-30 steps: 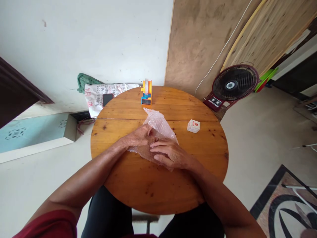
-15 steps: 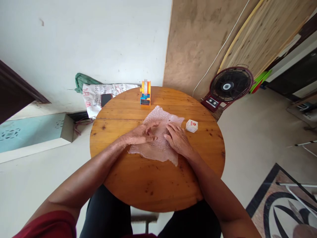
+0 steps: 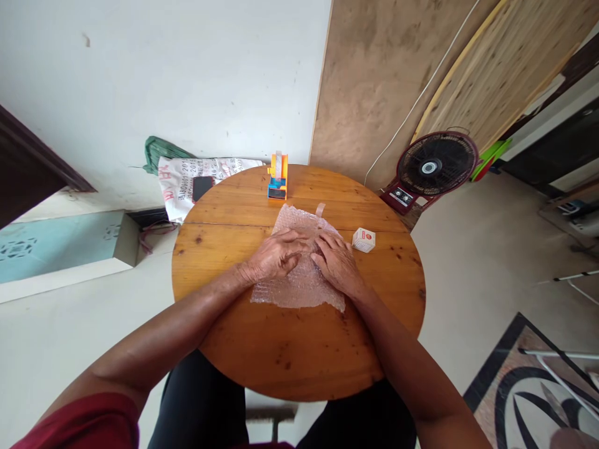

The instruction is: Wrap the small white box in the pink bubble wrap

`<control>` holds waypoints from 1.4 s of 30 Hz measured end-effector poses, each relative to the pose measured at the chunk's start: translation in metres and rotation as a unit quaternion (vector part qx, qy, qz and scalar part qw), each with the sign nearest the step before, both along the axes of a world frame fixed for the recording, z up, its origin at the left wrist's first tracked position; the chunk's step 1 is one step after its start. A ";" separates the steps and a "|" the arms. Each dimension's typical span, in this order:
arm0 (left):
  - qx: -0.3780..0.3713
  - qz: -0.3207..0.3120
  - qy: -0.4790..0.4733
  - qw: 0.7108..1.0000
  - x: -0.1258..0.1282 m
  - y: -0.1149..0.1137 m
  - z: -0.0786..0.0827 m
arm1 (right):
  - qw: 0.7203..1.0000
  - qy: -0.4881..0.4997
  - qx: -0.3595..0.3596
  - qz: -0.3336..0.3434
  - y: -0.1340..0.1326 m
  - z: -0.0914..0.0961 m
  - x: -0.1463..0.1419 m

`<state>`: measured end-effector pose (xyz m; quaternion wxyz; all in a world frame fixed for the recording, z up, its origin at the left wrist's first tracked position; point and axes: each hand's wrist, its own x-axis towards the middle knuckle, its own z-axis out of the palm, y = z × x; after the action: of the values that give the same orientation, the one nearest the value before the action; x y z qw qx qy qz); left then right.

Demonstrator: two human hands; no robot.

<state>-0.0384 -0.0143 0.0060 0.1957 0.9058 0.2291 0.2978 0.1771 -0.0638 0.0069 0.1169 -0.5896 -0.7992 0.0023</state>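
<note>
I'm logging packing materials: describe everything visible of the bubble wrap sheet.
The bubble wrap is a clear, faintly pinkish sheet of small bubbles, roughly rectangular with uneven edges, spread flat on the round wooden table. The left hand and right hand rest palm-down on its middle. A small strip, perhaps tape, sticks up from its far edge.

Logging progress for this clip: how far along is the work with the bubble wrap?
Done: the bubble wrap lies spread flat on the table. In hand: left hand and right hand press on it. Left: the small box sits beside it, uncovered; the tape dispenser stands untouched.
</note>
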 end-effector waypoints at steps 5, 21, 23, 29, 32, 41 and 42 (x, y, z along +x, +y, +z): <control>0.026 0.015 0.146 0.989 0.001 -0.001 -0.011 | 1.000 -0.006 -0.003 -0.001 -0.001 0.000 0.000; 0.052 0.118 0.242 0.962 -0.001 -0.003 0.000 | 0.996 -0.015 -0.013 -0.085 0.008 -0.002 0.008; 0.057 0.122 0.227 0.965 -0.001 -0.003 0.002 | 0.995 -0.019 -0.017 -0.093 0.009 -0.002 0.009; 0.064 0.159 0.190 0.967 -0.001 -0.002 0.002 | 0.994 -0.032 -0.028 -0.099 0.008 -0.001 0.008; 0.079 0.133 0.194 0.969 0.000 0.000 -0.003 | 0.995 -0.034 -0.028 -0.093 0.007 -0.002 0.008; 0.024 0.133 0.249 0.959 0.000 0.000 -0.014 | 0.996 -0.037 -0.019 -0.080 0.008 -0.004 0.011; 0.022 0.137 0.252 0.958 0.000 -0.001 -0.012 | 0.996 -0.036 -0.019 -0.079 0.008 -0.004 0.011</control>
<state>-0.0382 -0.0149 -0.0062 0.0692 0.9154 0.3864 0.0888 0.1880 -0.0555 0.0027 0.0767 -0.6526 -0.7537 -0.0129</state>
